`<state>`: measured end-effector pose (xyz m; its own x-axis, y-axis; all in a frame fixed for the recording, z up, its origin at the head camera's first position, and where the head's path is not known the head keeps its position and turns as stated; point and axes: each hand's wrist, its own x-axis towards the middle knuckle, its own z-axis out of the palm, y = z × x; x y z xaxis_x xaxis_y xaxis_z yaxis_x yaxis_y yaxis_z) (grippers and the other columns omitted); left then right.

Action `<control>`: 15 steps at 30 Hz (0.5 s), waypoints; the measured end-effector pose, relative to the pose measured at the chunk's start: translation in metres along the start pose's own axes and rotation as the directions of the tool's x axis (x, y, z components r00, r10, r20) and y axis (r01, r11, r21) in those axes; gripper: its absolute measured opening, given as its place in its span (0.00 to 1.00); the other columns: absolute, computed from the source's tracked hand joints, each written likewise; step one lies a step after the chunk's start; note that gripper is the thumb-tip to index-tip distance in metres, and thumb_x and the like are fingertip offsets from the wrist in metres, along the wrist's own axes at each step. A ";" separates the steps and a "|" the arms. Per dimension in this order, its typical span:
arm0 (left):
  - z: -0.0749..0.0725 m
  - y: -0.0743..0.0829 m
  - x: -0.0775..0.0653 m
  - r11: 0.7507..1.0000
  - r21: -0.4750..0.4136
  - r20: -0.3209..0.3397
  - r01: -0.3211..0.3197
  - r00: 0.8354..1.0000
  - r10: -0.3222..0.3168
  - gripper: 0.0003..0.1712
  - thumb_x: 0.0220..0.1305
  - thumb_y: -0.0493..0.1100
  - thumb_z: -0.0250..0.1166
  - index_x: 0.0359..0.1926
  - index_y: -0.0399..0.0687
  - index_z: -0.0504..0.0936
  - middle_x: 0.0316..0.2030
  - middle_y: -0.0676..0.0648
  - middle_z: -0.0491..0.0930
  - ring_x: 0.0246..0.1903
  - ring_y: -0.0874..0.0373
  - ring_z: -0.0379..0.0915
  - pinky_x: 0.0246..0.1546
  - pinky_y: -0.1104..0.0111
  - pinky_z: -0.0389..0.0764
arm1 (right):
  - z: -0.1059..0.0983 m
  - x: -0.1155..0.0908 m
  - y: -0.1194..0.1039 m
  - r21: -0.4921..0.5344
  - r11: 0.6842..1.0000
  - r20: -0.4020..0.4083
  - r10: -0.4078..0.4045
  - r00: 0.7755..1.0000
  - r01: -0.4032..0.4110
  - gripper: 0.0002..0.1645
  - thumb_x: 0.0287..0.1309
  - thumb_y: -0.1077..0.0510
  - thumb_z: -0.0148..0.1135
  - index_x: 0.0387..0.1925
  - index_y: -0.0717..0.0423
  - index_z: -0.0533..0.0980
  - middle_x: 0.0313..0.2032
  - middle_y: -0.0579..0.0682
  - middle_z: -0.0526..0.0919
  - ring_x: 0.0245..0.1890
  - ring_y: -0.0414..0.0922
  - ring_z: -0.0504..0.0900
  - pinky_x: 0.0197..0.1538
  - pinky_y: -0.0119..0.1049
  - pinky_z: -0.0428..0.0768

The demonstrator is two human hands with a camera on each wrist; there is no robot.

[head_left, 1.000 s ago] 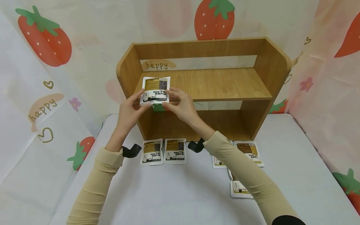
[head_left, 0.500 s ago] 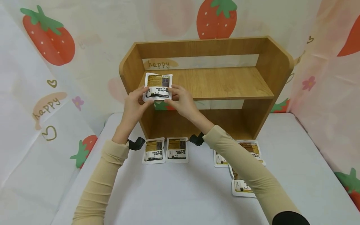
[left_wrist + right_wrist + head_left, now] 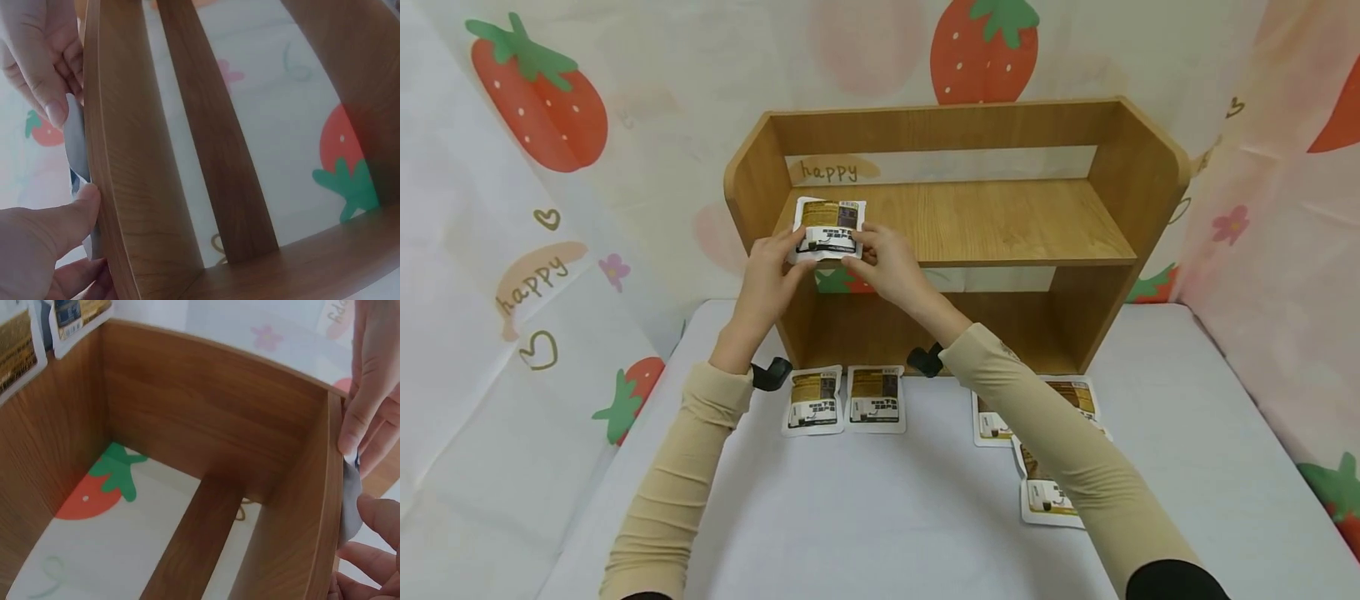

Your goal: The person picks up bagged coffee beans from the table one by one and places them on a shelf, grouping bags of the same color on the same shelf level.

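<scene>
My left hand (image 3: pixel 771 271) and right hand (image 3: pixel 887 267) pinch a white-edged foil food pouch (image 3: pixel 829 218) by its two sides, thumbs toward me. Its printed gold, white and black face is turned up to the head view. The pouch overlaps the left end of the upper shelf board (image 3: pixel 985 229) there. In the left wrist view the pouch (image 3: pixel 76 140) appears edge-on, right beside the board's front edge. Seen from the right wrist, the same pouch (image 3: pixel 350 503) lies along that edge with fingers on both ends.
A two-tier wooden shelf (image 3: pixel 940 129) stands on the white-covered table (image 3: pixel 880 517). Two similar pouches, one on the left (image 3: pixel 815 400) and another beside it (image 3: pixel 877 400), lie before its base. More pouches (image 3: pixel 1048 500) lie at the right, partly under my right sleeve (image 3: pixel 1045 433).
Both hands have carried the pouch slightly up and right in the head view, to the left end of the upper shelf. The whole scene has shifted a little right too.
</scene>
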<state>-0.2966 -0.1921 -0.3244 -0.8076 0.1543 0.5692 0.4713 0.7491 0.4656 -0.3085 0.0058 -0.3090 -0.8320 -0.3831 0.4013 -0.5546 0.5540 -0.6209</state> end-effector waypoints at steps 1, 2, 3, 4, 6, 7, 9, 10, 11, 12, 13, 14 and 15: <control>0.000 0.000 0.000 1.000 0.004 0.009 0.002 1.000 -0.002 0.29 0.56 0.39 0.66 0.59 0.36 0.71 0.60 0.33 0.67 0.56 0.38 0.63 0.57 0.51 0.64 | 0.000 0.000 0.000 -0.011 1.000 0.000 -0.008 1.000 0.008 0.27 0.58 0.54 0.62 0.56 0.65 0.72 0.62 0.63 0.67 0.59 0.56 0.70 0.57 0.41 0.74; -0.001 0.000 0.001 1.000 0.007 0.021 0.003 1.000 -0.003 0.29 0.57 0.40 0.65 0.60 0.35 0.71 0.60 0.33 0.67 0.56 0.38 0.63 0.58 0.51 0.64 | -0.001 0.001 0.000 -0.019 1.000 -0.001 -0.017 1.000 0.017 0.27 0.58 0.54 0.62 0.56 0.65 0.72 0.61 0.64 0.68 0.55 0.55 0.74 0.55 0.41 0.75; -0.001 0.000 0.002 1.000 0.011 0.034 0.004 0.999 -0.004 0.29 0.58 0.40 0.65 0.60 0.35 0.70 0.60 0.33 0.67 0.57 0.37 0.63 0.59 0.51 0.63 | -0.001 0.002 0.000 -0.029 0.999 -0.003 -0.026 1.000 0.026 0.27 0.58 0.54 0.61 0.56 0.65 0.72 0.60 0.64 0.69 0.50 0.54 0.76 0.53 0.40 0.75; -0.002 0.000 0.002 1.000 0.015 0.049 0.006 0.999 -0.007 0.29 0.59 0.40 0.64 0.61 0.35 0.70 0.60 0.32 0.67 0.57 0.37 0.62 0.60 0.50 0.62 | 0.000 0.002 0.001 -0.030 0.999 -0.008 -0.033 0.999 0.033 0.26 0.58 0.55 0.61 0.55 0.65 0.73 0.59 0.64 0.70 0.45 0.52 0.77 0.50 0.38 0.75; -0.003 0.001 0.004 1.000 0.018 0.079 0.012 0.997 -0.013 0.29 0.60 0.41 0.62 0.62 0.35 0.68 0.61 0.32 0.66 0.59 0.37 0.61 0.61 0.50 0.61 | 0.000 0.003 0.001 -0.023 0.999 -0.021 -0.043 0.999 0.042 0.25 0.58 0.55 0.61 0.54 0.66 0.74 0.57 0.62 0.73 0.32 0.48 0.75 0.41 0.34 0.74; -0.004 0.002 0.004 1.000 0.020 0.095 0.015 0.995 -0.017 0.29 0.61 0.41 0.62 0.62 0.35 0.68 0.61 0.32 0.65 0.59 0.37 0.61 0.62 0.50 0.60 | 0.000 0.004 0.001 -0.019 0.999 -0.027 -0.046 0.999 0.046 0.24 0.58 0.55 0.61 0.53 0.66 0.74 0.56 0.61 0.74 0.28 0.46 0.71 0.37 0.33 0.71; -0.005 0.001 0.005 0.999 0.023 0.122 0.024 0.992 -0.026 0.30 0.62 0.41 0.61 0.63 0.36 0.67 0.62 0.32 0.64 0.61 0.37 0.59 0.63 0.50 0.59 | 0.000 0.004 0.002 -0.012 0.999 -0.034 -0.047 0.998 0.047 0.24 0.58 0.55 0.62 0.52 0.65 0.75 0.53 0.60 0.77 0.25 0.44 0.67 0.34 0.32 0.67; -0.005 0.002 0.005 0.999 0.024 0.133 0.028 0.991 -0.031 0.30 0.62 0.41 0.61 0.64 0.36 0.66 0.63 0.32 0.63 0.62 0.37 0.58 0.63 0.50 0.58 | 0.000 0.004 0.002 -0.004 0.999 -0.035 -0.047 0.998 0.047 0.24 0.58 0.55 0.62 0.52 0.65 0.75 0.53 0.59 0.77 0.25 0.44 0.66 0.34 0.32 0.66; -0.006 0.002 0.005 0.999 0.023 0.143 0.031 0.989 -0.034 0.30 0.63 0.41 0.60 0.64 0.36 0.65 0.63 0.32 0.62 0.62 0.37 0.57 0.63 0.50 0.58 | 0.000 0.003 0.002 0.000 0.999 -0.035 -0.043 0.998 0.043 0.24 0.58 0.55 0.62 0.52 0.65 0.75 0.53 0.59 0.77 0.27 0.43 0.67 0.36 0.32 0.66; -0.006 0.001 0.005 0.999 0.023 0.152 0.033 0.988 -0.036 0.31 0.63 0.42 0.60 0.64 0.37 0.65 0.64 0.33 0.62 0.63 0.38 0.57 0.64 0.49 0.57 | 0.000 0.003 0.003 0.005 0.999 -0.033 -0.039 0.999 0.039 0.23 0.58 0.55 0.62 0.53 0.65 0.75 0.53 0.59 0.77 0.28 0.44 0.67 0.37 0.33 0.67; -0.006 0.001 0.005 0.999 0.022 0.159 0.031 0.987 -0.034 0.31 0.63 0.42 0.60 0.65 0.37 0.64 0.64 0.33 0.61 0.64 0.38 0.56 0.64 0.49 0.57 | 0.000 0.003 0.003 0.008 0.999 -0.032 -0.036 0.999 0.036 0.23 0.58 0.55 0.61 0.53 0.64 0.75 0.52 0.58 0.77 0.30 0.45 0.68 0.38 0.34 0.67; -0.007 0.001 0.005 0.999 0.020 0.166 0.029 0.986 -0.032 0.32 0.63 0.42 0.59 0.65 0.37 0.63 0.65 0.33 0.60 0.64 0.38 0.55 0.64 0.49 0.56 | 0.000 0.003 0.003 0.008 0.999 -0.031 -0.033 0.999 0.033 0.23 0.58 0.55 0.61 0.53 0.64 0.75 0.53 0.58 0.77 0.32 0.45 0.69 0.39 0.35 0.68; -0.007 0.000 0.005 1.000 0.017 0.171 0.026 0.985 -0.029 0.32 0.64 0.43 0.59 0.66 0.37 0.62 0.65 0.33 0.60 0.64 0.38 0.54 0.64 0.49 0.56 | 0.000 0.003 0.003 0.011 1.000 -0.031 -0.028 0.999 0.029 0.24 0.58 0.54 0.61 0.53 0.63 0.75 0.53 0.58 0.77 0.33 0.46 0.70 0.40 0.36 0.70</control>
<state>-0.2980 -0.1955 -0.3170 -0.8695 0.2405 0.4314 0.4437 0.7639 0.4686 -0.3125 0.0067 -0.3102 -0.8159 -0.3755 0.4396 -0.5782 0.5345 -0.6165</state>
